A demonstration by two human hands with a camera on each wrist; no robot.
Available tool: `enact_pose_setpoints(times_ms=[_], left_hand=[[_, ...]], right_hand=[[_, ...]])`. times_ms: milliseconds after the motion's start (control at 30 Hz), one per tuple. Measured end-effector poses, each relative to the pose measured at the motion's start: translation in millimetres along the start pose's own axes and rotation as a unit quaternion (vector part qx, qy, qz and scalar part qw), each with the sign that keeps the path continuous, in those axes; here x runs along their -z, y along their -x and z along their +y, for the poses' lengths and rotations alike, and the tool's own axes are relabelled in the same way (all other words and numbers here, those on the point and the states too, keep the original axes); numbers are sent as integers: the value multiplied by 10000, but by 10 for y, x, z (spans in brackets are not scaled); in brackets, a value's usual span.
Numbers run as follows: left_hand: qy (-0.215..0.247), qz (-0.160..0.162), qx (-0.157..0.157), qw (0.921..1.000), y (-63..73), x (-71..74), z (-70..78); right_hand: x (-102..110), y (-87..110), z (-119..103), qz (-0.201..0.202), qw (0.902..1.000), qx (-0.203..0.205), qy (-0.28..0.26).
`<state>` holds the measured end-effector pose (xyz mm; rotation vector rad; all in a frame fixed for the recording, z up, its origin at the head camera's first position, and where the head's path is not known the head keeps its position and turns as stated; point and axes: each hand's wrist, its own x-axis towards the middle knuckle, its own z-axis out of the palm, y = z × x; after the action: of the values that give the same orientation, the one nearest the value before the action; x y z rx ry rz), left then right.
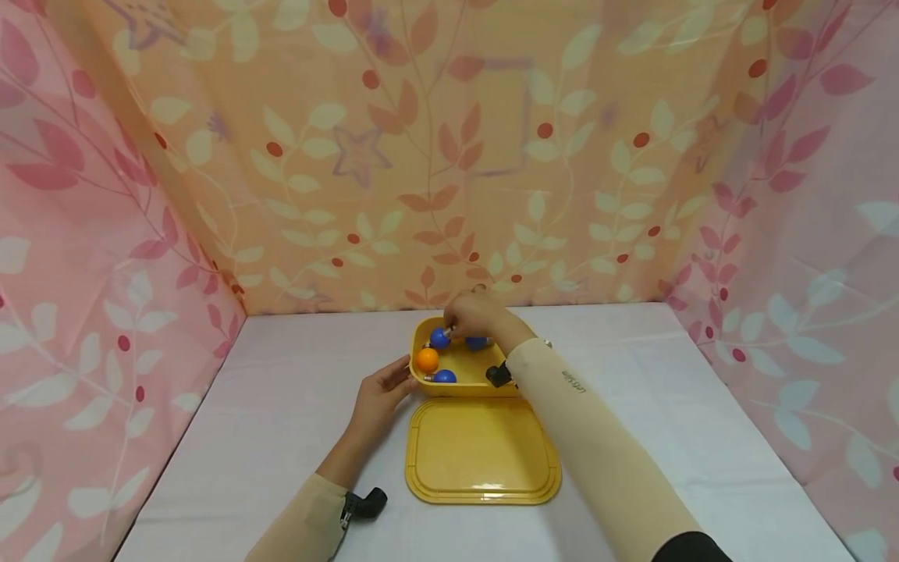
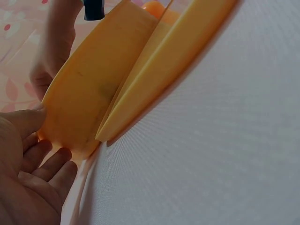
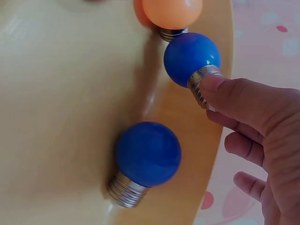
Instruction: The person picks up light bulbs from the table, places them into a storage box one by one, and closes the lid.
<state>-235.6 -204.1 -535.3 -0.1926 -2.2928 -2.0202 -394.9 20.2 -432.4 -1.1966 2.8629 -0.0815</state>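
Note:
In the head view a yellow plastic box (image 1: 463, 390) holds several small light bulbs. Over its far side, my right hand (image 1: 480, 316) pinches a blue bulb (image 3: 190, 58) by its metal screw base, between thumb and fingers, with the ball end pointing away from the hand. Close to that lie an orange bulb (image 1: 427, 360) and another blue bulb (image 3: 148, 153) on the box floor. One more blue bulb (image 1: 445, 376) sits at the near left corner. My left hand (image 1: 382, 393) rests against the box's left outer side, thumb at the rim and fingertips lower on the wall.
A yellow lid (image 1: 483, 453) lies flat on the white tabletop (image 1: 295, 406), directly in front of the box. Patterned cloth (image 1: 421, 156) stands behind the table and along both sides. Each wrist wears a small black camera (image 1: 368, 504).

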Motion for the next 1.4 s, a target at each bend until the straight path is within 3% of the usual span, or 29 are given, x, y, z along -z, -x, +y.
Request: enact_pose_setpoints(times_ms=[367,600,733,1000,1133,1400], left_hand=[[-66,6,1,10000,5,-10,1],[-120,-7,55,9999,-5,-5,23],[-152,2,23,9999,-7,-10,39],[-184,81,-6,9998,2,-26,68],[-195,132,17,9997,4,-24,55],[-198,46,127,9997,2,5,11]], right_hand=[[-69,-22,6,45,10000,37,-12],[116,132,7,196,9983,-16,-545],[230,252,40,340,9961,28,-808],[373,537,168,887,9946,222,-487],[402,738,215,1164,9920,125,-463],[323,1253,308,1466,9778,-386,-1445]])
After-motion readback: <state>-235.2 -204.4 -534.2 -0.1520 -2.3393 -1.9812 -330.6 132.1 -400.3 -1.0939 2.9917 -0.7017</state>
